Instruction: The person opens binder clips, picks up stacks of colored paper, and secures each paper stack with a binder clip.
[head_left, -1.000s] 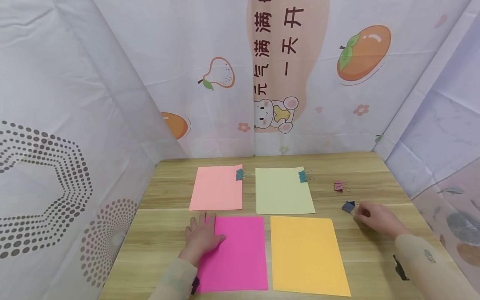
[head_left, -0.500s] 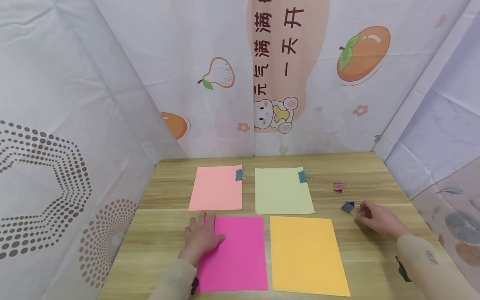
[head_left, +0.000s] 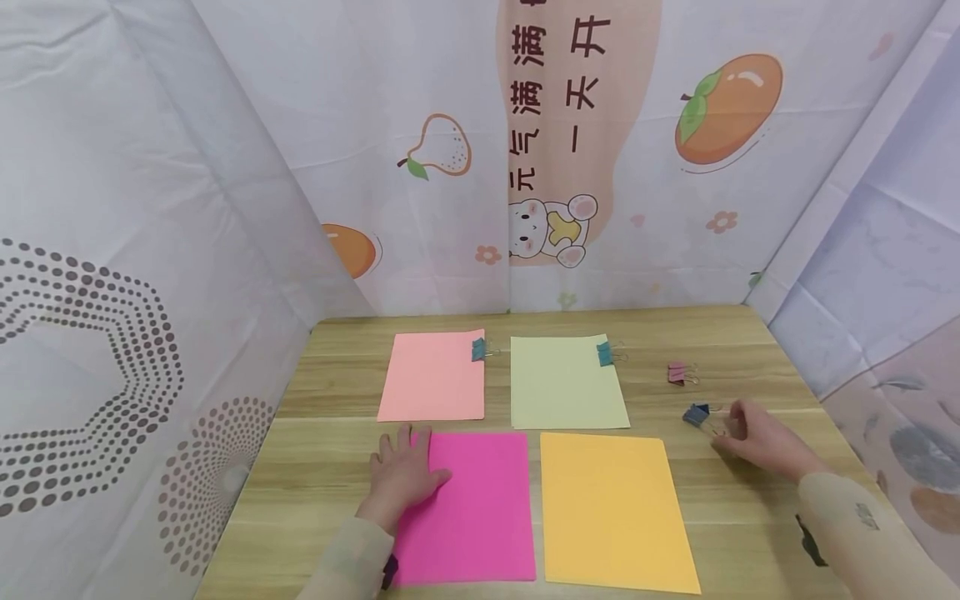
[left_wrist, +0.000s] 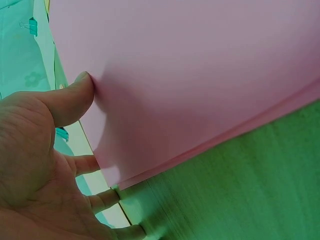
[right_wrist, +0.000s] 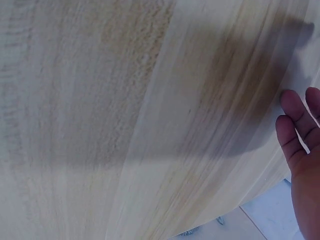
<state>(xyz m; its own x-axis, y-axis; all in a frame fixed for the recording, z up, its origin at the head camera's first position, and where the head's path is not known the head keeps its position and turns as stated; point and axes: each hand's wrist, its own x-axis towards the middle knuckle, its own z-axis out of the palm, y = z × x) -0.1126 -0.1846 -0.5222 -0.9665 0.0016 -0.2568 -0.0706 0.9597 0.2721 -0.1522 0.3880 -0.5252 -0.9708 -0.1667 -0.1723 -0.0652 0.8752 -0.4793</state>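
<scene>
Blue clip [head_left: 696, 415], ten o'clock from right hand [head_left: 763, 442] (pinch unclear): we're judging light, stiff-sprung; grasp: handles [head_left: 710, 426]; left hand [head_left: 401, 481] splayed.

Head view: bright, even; soft shadow under the right hand [head_left: 768, 442], near the table's [head_left: 300, 467] right edge. Left wrist: green cast. Right wrist: dim, grain blurred.

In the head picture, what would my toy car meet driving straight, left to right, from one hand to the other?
Left hand → magenta paper → yellow-orange paper → right hand, beside the navy binder clip.
</scene>
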